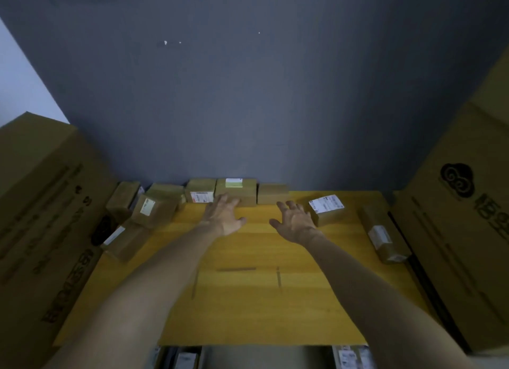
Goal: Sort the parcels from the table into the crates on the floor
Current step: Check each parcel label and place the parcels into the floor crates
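Several brown cardboard parcels line the far edge of the yellow wooden table [248, 286]. My left hand [224, 215] reaches forward with fingers spread, its fingertips at the front face of a parcel with a green-white label [239, 191]. My right hand [296, 221] is stretched out with open fingers just before a plain parcel [272, 193]. Right of that hand sits a tilted parcel with a white label [326, 208]. Neither hand holds anything.
More parcels lie at the left [154, 207] and along the right edge [384, 235]. Big cardboard boxes flank the table on the left [41, 203] and right [454, 217]. Crates with parcels [349, 357] show below the table's near edge. A dark wall stands behind.
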